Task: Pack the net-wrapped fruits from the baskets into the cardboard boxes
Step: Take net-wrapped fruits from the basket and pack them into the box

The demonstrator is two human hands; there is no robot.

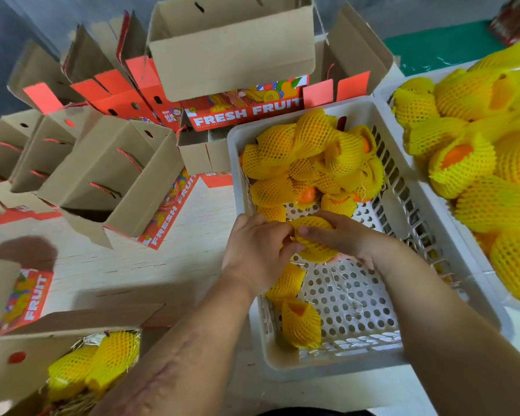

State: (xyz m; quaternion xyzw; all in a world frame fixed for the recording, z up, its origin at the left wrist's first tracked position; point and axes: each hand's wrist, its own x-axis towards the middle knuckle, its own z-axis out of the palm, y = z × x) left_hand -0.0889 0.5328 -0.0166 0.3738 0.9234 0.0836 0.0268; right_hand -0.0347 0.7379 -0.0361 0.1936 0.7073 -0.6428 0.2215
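Both hands are working over the white plastic basket (336,366): the left hand (254,250) and right hand (339,235) are both gripping one yellow net-wrapped fruit (314,240) between them, fingers curled around it, just above the holey basket floor. More netted fruits (306,157) are sitting piled at the basket's far end, and a cardboard box (27,364) at bottom left is already holding a couple on straw.
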